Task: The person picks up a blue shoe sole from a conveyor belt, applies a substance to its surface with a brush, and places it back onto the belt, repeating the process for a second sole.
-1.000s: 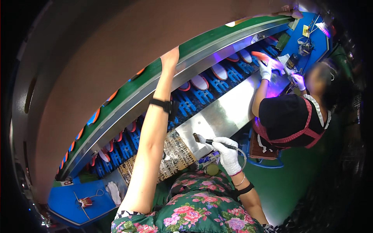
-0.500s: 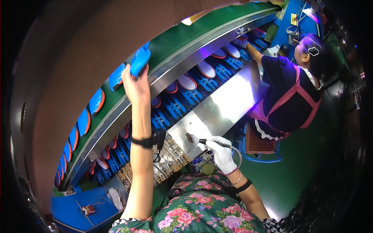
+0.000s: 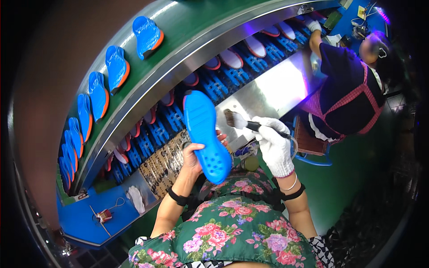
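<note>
My bare left hand (image 3: 193, 161) grips a blue shoe sole (image 3: 203, 123) by its edges in front of my body. The thumb lies on the side facing me, which bears grooves and a patch of small round dimples. In its white glove, my right hand (image 3: 275, 145) is closed around the black handle of a brush (image 3: 236, 119). The brush has a pale base and dark bristle tips pointing left toward the sole, with a gap between them. A thin clear tube runs along the handle.
Several blue soles with orange edges (image 3: 118, 67) lie along the green conveyor belt (image 3: 176, 33). Below its metal rail, blue racks (image 3: 219, 87) carry pale soles. A co-worker (image 3: 346, 94) sits at the right by the metal tabletop (image 3: 277, 85). A white glove (image 3: 135, 198) lies at lower left.
My left hand has come back from the belt with the blue sole and now holds it upright before me. My right hand has risen slightly with the brush, and the view has shifted.
</note>
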Motion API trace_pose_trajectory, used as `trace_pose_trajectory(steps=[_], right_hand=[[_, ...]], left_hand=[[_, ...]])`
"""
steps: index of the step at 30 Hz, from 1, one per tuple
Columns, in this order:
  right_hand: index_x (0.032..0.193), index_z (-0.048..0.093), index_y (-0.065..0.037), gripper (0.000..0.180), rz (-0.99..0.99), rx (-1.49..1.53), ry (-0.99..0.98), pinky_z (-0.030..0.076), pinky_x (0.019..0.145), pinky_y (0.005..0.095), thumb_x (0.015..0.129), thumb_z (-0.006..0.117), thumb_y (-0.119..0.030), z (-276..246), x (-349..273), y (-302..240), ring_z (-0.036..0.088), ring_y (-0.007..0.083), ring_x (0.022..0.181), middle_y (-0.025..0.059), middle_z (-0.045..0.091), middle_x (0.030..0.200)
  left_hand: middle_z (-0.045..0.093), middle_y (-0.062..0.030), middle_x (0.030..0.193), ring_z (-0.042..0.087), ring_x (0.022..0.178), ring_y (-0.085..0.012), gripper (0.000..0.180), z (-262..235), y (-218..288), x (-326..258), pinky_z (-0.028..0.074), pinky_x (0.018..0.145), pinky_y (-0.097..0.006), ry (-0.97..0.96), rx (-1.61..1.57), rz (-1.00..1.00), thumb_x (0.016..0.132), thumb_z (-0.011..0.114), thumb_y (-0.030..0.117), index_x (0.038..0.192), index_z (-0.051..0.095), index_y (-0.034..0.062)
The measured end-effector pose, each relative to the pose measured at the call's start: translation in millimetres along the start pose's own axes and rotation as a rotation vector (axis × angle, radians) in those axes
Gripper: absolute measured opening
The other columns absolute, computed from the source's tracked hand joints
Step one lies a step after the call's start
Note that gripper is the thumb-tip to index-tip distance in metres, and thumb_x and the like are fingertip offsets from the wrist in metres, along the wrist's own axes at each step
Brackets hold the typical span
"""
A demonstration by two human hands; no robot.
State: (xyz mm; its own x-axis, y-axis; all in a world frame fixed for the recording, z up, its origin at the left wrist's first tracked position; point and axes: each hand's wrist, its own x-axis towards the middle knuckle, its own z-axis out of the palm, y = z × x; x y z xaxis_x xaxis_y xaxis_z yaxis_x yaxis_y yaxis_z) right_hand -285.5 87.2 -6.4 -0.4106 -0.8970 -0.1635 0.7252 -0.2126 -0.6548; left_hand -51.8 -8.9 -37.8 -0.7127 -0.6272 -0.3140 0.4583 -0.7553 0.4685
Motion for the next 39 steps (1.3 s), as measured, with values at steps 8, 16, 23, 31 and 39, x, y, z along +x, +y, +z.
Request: trace_pose_trajectory(steps=[8, 16, 23, 31, 39], right_hand=[[0.089, 0.074, 0.002, 0.01, -0.575, -0.85, -0.335, 0.053, 0.067, 0.0271, 0.079, 0.077, 0.003, 74.7, -3.0, 1.0, 0.068, 0.015, 0.074, 0.0094, 0.072, 0.086], [0.095, 0.076, -0.002, 0.019, -0.985, -1.028, -0.382, 0.055, 0.069, 0.0348, 0.077, 0.078, 0.002, 93.3, 17.9, 6.9, 0.07, 0.0242, 0.079, 0.0103, 0.074, 0.091], [0.117, 0.073, -0.006, 0.036, -0.958, -1.299, -0.603, 0.055, 0.086, 0.0388, 0.081, 0.073, -0.006, 96.1, -4.7, 18.2, 0.069, 0.0274, 0.105, 0.0121, 0.073, 0.115], [0.117, 0.073, -0.003, 0.033, -0.82, -1.204, -0.529, 0.058, 0.084, 0.0399, 0.085, 0.07, 0.0, 86.0, 3.0, 3.2, 0.072, 0.0286, 0.1, 0.0143, 0.074, 0.116], [0.101, 0.078, -0.004, 0.021, -0.541, -1.024, -0.34, 0.058, 0.074, 0.0341, 0.08, 0.077, -0.001, 72.6, 18.5, 3.9, 0.073, 0.0248, 0.083, 0.0124, 0.076, 0.096]], left_hand=[[0.054, -0.0185, 0.145, 0.056, 0.129, -0.036, 0.099, -8.4, -14.4, 2.5, 0.045, 0.111, -0.053, -0.289, -0.304, 0.01, 0.085, 0.058, 0.076, 0.151, 0.042, 0.0047], [0.062, -0.0102, 0.132, 0.063, 0.114, -0.027, 0.093, 26.2, -17.2, 4.7, 0.052, 0.101, -0.045, 0.193, -0.087, 0.252, 0.093, 0.028, 0.084, 0.148, 0.046, 0.011], [0.048, -0.0124, 0.153, 0.05, 0.137, -0.0311, 0.104, 6.6, -19.1, 13.8, 0.038, 0.117, -0.048, -0.174, -0.18, 0.158, 0.089, 0.026, 0.089, 0.158, 0.032, 0.0118], [0.052, -0.0122, 0.148, 0.055, 0.131, -0.0295, 0.106, 13.5, -19.1, 15.1, 0.044, 0.112, -0.049, 0.16, 0.119, 0.19, 0.087, 0.028, 0.09, 0.157, 0.033, 0.0103], [0.05, -0.0131, 0.149, 0.053, 0.133, -0.0323, 0.108, 9.0, -8.5, 33.7, 0.043, 0.113, -0.051, -0.265, -0.191, 0.113, 0.086, 0.028, 0.091, 0.157, 0.032, 0.0103]])
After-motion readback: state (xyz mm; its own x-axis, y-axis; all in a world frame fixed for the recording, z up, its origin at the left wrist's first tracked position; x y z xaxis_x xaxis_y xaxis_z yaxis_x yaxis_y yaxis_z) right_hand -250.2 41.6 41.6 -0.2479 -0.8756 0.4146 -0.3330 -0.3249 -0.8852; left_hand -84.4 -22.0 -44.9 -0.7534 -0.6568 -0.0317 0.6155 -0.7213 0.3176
